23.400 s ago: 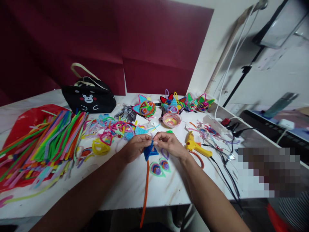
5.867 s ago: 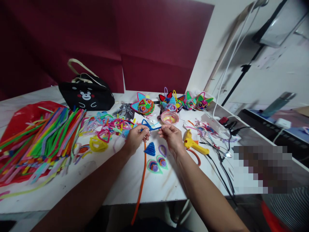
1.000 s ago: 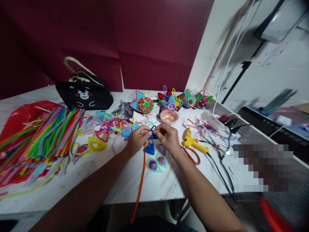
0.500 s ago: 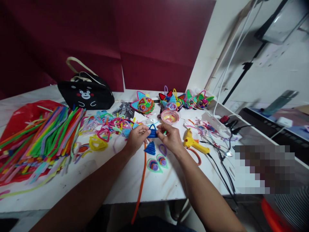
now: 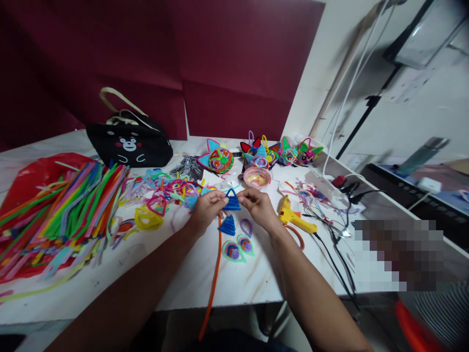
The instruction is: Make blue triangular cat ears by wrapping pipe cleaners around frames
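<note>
Head view, looking forward and down over the white tabletop [image 5: 252, 283]; left hand [image 5: 208, 211], thumb and fingers pinched on the left side of a blue triangle [image 5: 232, 203]; right hand [image 5: 259, 206], fingertips closed on its right side; the triangle is raised above the tabletop's middle, point toward the far edge, ridged strands across its lower part, an open gap near its tip.

Second blue piece [image 5: 227, 226] lies just below, toward the near edge, ridged likewise; purple loop [image 5: 246, 227] to its right; two green-rimmed teardrops [image 5: 233, 251] side by side, nearer the near edge; orange stem [image 5: 216, 278] runs past that edge and hangs over.

Toward the right edge, yellow glue gun [image 5: 298, 221], cord trailing to the near edge; pink bowl [image 5: 257, 178] beyond the hands; colourful eared heads [image 5: 221, 160] along the far edge; black bag [image 5: 128, 146] at far left; bundled fuzzy stems [image 5: 73, 210] on red plastic [image 5: 32, 176] by the left edge.
</note>
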Motion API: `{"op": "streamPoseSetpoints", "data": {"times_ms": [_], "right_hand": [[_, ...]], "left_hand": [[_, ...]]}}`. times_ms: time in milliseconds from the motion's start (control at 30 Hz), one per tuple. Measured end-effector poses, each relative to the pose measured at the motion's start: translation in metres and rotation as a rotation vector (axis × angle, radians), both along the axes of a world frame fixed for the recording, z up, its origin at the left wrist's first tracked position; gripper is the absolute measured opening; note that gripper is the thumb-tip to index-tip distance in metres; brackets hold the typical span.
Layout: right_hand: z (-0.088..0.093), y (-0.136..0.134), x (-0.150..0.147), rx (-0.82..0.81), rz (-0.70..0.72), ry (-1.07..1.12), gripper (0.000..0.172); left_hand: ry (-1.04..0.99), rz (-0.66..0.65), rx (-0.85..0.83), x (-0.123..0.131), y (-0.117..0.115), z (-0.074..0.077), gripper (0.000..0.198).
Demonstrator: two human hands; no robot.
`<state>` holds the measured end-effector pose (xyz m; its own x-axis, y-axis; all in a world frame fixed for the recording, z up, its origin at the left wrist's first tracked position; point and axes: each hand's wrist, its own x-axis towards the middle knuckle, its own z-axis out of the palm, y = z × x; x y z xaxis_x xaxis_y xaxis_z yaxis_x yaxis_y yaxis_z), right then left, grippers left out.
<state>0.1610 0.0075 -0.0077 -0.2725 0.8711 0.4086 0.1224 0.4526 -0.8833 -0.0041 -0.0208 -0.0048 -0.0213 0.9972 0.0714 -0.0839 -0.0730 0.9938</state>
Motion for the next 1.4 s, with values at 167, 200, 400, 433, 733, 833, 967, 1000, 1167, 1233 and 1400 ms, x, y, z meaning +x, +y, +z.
{"op": "streamPoseSetpoints", "data": {"times_ms": [167, 200, 400, 433, 733, 833, 967, 1000, 1167, 1233, 1400], "right_hand": [[0.003, 0.001, 0.002, -0.142, 0.091, 0.113, 0.017], [0.004, 0.001, 0.002, -0.158, 0.104, 0.123, 0.017], [0.004, 0.001, 0.005, -0.189, 0.157, 0.153, 0.02], [0.004, 0.001, 0.005, -0.188, 0.158, 0.153, 0.02], [0.006, 0.001, 0.006, -0.218, 0.05, 0.202, 0.026], [0.003, 0.004, 0.006, -0.214, -0.018, 0.164, 0.027], [0.0, 0.006, 0.005, -0.258, 0.017, 0.14, 0.029], [0.0, 0.005, 0.004, -0.271, 0.024, 0.148, 0.029], [0.001, 0.003, 0.002, -0.325, -0.027, 0.174, 0.031], [0.001, 0.003, 0.001, -0.328, -0.04, 0.169, 0.032], [-0.003, 0.003, 0.0, -0.309, -0.022, 0.14, 0.025]], "left_hand": [[-0.069, -0.069, -0.036, -0.001, 0.0, 0.001, 0.031], [-0.081, -0.086, -0.041, -0.002, 0.0, 0.001, 0.031], [-0.105, -0.167, -0.075, -0.003, -0.002, 0.003, 0.031], [-0.109, -0.176, -0.079, -0.003, -0.002, 0.003, 0.031], [-0.018, -0.134, -0.007, -0.004, -0.001, 0.003, 0.029], [0.037, -0.112, 0.041, -0.005, 0.0, 0.002, 0.028], [0.105, -0.08, 0.093, -0.004, 0.001, 0.001, 0.025], [0.123, -0.067, 0.111, -0.004, 0.001, 0.001, 0.024], [0.182, -0.013, 0.179, -0.004, 0.002, -0.003, 0.021], [0.206, -0.012, 0.196, -0.005, 0.003, -0.005, 0.02], [0.259, -0.008, 0.223, -0.006, 0.003, -0.009, 0.018]]}}
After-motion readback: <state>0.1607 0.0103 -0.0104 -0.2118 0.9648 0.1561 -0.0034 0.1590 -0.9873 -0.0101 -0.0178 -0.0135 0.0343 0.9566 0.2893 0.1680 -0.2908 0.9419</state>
